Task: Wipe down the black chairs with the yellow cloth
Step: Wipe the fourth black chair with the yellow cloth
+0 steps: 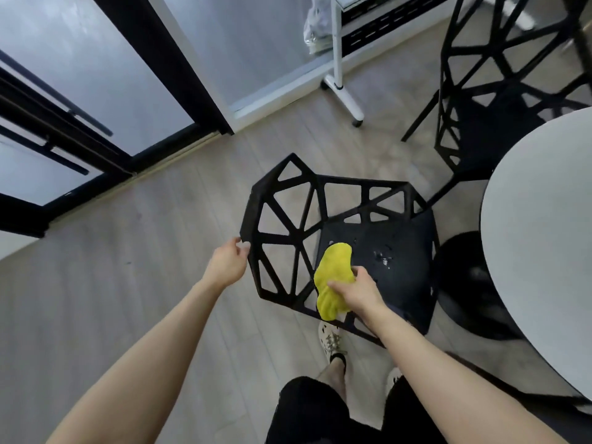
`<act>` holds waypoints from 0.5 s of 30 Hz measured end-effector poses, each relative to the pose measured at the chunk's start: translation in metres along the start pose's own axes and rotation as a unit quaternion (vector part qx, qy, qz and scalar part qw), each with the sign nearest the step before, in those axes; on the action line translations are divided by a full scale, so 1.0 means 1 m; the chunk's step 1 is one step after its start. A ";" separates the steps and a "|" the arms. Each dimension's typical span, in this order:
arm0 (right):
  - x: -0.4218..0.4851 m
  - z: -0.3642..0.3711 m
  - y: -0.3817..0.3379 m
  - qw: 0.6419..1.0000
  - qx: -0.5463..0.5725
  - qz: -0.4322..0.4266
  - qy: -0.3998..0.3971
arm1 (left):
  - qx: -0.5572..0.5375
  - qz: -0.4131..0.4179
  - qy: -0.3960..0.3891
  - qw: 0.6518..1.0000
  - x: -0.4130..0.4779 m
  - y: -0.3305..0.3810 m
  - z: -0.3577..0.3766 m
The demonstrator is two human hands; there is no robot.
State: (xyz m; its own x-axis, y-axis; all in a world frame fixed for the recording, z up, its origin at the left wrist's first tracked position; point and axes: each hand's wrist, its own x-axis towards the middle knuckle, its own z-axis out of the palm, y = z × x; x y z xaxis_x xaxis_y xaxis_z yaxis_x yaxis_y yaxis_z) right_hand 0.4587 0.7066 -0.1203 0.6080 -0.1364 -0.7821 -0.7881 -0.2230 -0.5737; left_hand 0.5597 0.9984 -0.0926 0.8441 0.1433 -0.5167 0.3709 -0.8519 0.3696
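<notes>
i'm seeing a pale wood-plank floor (134, 283) running under everything. a round white surface (541, 238) is filling the right edge, standing on a black base (471, 283). a white wheeled stand (340, 75) is standing near the dark-framed frosted glass doors (96, 91), with a plastic bag (315, 24) hanging just beside it.

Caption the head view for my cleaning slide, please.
Right hand wipes the near black chair seat with a yellow cloth; left hand at its backrest.

Yellow cloth (333, 277) fuzzy, soft; black chair (378, 251) matt w/ wet-looking specks; floor (144, 267) pale wood-look planks.
</notes>
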 end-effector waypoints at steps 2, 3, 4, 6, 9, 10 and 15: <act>0.013 0.005 -0.010 1.000 0.017 0.003 0.002 | -0.047 -0.033 0.006 0.998 0.017 0.006 0.015; 0.019 0.007 -0.015 1.000 0.021 0.002 0.003 | -0.059 -0.051 0.024 0.997 0.022 0.006 0.022; 0.027 0.009 -0.020 1.000 0.024 -0.002 0.006 | -0.063 -0.061 0.043 0.995 0.026 0.005 0.027; 0.042 0.013 -0.036 1.000 0.024 -0.012 0.007 | -0.067 -0.056 0.073 0.994 0.031 0.000 0.031; 0.067 0.019 -0.066 0.999 0.034 -0.034 0.001 | -0.071 -0.036 0.104 0.991 0.046 -0.005 0.028; 0.078 0.023 -0.076 0.999 0.033 -0.043 -0.005 | -0.071 -0.033 0.118 0.990 0.054 -0.006 0.026; 0.136 0.039 -0.116 0.996 0.012 -0.090 -0.007 | -0.070 0.009 0.194 0.979 0.102 -0.001 0.010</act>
State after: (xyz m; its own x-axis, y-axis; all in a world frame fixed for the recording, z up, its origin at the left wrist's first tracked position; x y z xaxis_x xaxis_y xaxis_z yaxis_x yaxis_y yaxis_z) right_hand 0.6292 0.7513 -0.1695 0.7378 -0.0835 -0.6699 -0.6693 -0.2200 -0.7097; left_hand 0.6416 1.0089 -0.1532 0.9246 0.3316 -0.1875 0.3806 -0.7828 0.4923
